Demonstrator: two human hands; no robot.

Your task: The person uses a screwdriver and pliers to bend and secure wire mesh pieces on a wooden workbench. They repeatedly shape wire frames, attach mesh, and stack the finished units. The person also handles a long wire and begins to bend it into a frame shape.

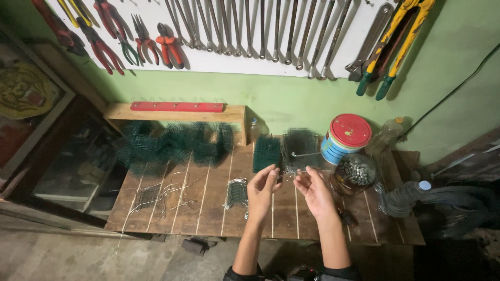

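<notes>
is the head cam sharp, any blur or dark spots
Head view: the green mesh pieces along the wooden table look smeared and soft; left hand and right hand are fairly sharp; the wall tools are brightly lit; the lower right corner falls into deep shadow.

Both forearms are reaching forward side by side; the left hand [262, 188] and right hand [313, 188] are curling inward, fingertips pinching close together between them.
</notes>
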